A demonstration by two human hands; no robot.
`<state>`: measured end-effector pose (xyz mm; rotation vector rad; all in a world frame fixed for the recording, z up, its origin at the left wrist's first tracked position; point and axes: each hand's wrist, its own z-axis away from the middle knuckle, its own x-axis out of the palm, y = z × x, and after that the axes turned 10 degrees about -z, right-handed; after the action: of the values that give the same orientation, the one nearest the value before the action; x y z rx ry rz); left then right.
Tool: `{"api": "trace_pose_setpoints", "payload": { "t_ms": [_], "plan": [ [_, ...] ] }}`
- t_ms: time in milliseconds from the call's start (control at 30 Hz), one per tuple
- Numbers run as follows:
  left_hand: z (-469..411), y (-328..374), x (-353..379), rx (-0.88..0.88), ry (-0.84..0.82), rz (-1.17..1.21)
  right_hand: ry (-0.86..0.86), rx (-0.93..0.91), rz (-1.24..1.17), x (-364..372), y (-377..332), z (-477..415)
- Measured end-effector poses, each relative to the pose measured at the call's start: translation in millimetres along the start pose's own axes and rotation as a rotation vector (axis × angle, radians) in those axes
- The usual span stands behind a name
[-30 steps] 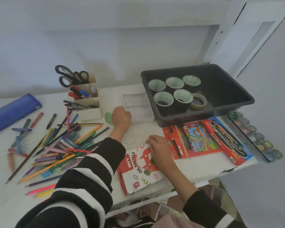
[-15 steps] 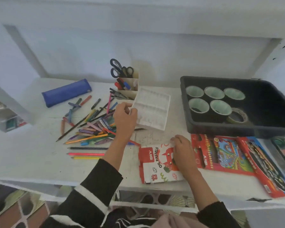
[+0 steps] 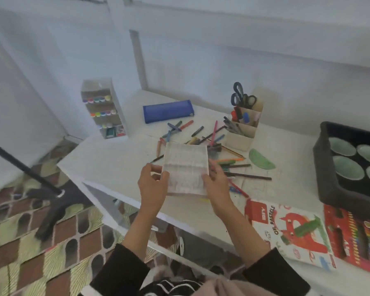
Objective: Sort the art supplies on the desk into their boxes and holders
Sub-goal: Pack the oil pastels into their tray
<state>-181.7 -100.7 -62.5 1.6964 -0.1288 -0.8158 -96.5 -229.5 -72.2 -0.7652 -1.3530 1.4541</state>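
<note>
The left hand [image 3: 153, 186] and right hand [image 3: 217, 184] pinch the white ribbed tray [image 3: 186, 169] by its 9 and 3 o'clock edges, above the desk's [image 3: 115, 163] near edge. At 12 o'clock the tray hides part of the loose pencils [image 3: 248, 176]. The frame cuts off the black bin [image 3: 329, 189] at 3 o'clock.

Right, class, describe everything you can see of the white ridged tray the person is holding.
The white tray is a thin rectangular insert, seemingly moulded translucent plastic, ribbed into rows of narrow slots that look empty. It is held above the desk, tilted towards the camera. The left hand pinches its left edge and the right hand grips its right edge. Behind it lies the heap of loose pencils and pens, partly hidden by it.
</note>
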Motion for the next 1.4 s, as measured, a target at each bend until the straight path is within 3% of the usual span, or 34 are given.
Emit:
{"api": "trace_pose_setpoints", "payload": {
  "t_ms": [100,200,300,400,533,667,800,933,1133,1267,1400],
  "plan": [
    [-26.0,-22.3,-41.1,-0.049,-0.084,-0.001,-0.081,0.046,0.070,42.4,17.8,-4.7],
    [-54.2,-54.3,-84.1,-0.021,-0.281,-0.022,-0.126,0.038,0.145,83.7,32.7,-6.8],
    [-77.3,-86.1,-121.9,0.070,-0.539,-0.207,-0.149,0.006,0.263,118.1,44.5,-10.8],
    [-95.2,-112.9,-146.4,0.194,-0.667,-0.450,-0.198,-0.060,0.421,144.2,58.5,-12.1],
    [-112.0,-136.8,-154.2,0.278,-0.616,-0.560,-0.254,-0.151,0.684,160.9,73.7,-16.1],
    [-124.9,-145.9,-151.1,0.461,-0.460,-0.779,-0.144,-0.278,0.748,149.4,72.7,-18.6],
    [-136.6,-152.2,-140.2,0.477,-0.424,-0.673,0.013,-0.486,0.874,118.1,75.8,-17.5],
    [-149.9,-147.5,-124.7,0.500,-0.526,-0.631,0.104,-0.571,0.964,95.6,85.0,-14.3],
    [-170.5,-139.4,-106.4,0.554,-0.618,-0.611,0.148,-0.564,0.890,85.8,84.3,-26.0],
    [-183.9,-142.0,-106.9,0.672,-0.715,-0.724,0.181,-0.607,0.915,86.6,85.4,-24.3],
    [-176.5,-141.0,-112.8,0.764,-0.756,-0.820,0.107,-0.754,1.100,91.7,78.0,-27.0]
  ]
}}
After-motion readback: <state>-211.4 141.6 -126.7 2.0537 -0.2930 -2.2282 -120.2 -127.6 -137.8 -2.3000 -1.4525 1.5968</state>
